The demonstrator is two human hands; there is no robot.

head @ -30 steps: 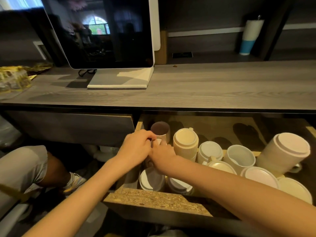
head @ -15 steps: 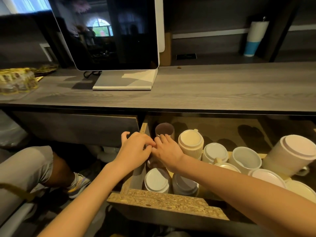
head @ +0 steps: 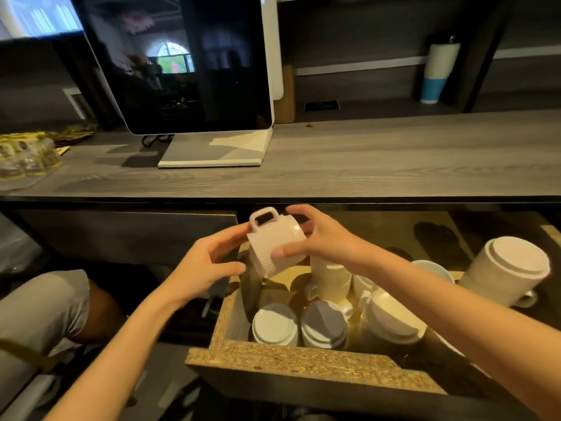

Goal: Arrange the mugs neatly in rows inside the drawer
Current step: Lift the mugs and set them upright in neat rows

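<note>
1. A white ribbed ceramic mug (head: 274, 244) is held in the air over the rear left corner of the open wooden drawer with a raw chipboard edge (head: 288, 363), clear of the mugs below; it is tilted, its squared loop handle uppermost.
2. The right hand (head: 321, 238) grips the mug, thumb pressed on the ribbed near side and fingers curled round the far side; which end is the mouth is hard to tell, since the hand covers part of it.
3. The left hand (head: 206, 265) is unclasped; its fingers lie nearly straight with the tips touching the mug's left side just under the handle, and the thumb is spread apart below.
4. Along the drawer's front wall three white mugs stand upside down, side by side: a left inverted mug (head: 274, 323), a middle inverted mug (head: 323, 325) and a larger right inverted mug (head: 391, 323), the last partly under the right forearm.
5. Behind them a cream ribbed mug (head: 331, 281) stands just beneath the right wrist; farther right a pale round cup (head: 434, 267) sits mouth up, and a big white mug (head: 510, 268) leans with its base towards the camera, well apart from the held mug.
6. Above the drawer runs a grey wood-grain counter (head: 364, 162); on it stand a dark-screened monitor on a white base (head: 182, 65) and, at far left, yellow packets in clear wrap (head: 24, 156); on a shelf behind is a white tumbler with a blue band (head: 437, 71).
7. At lower left is the person's knee in grey cloth (head: 39, 311).
</note>
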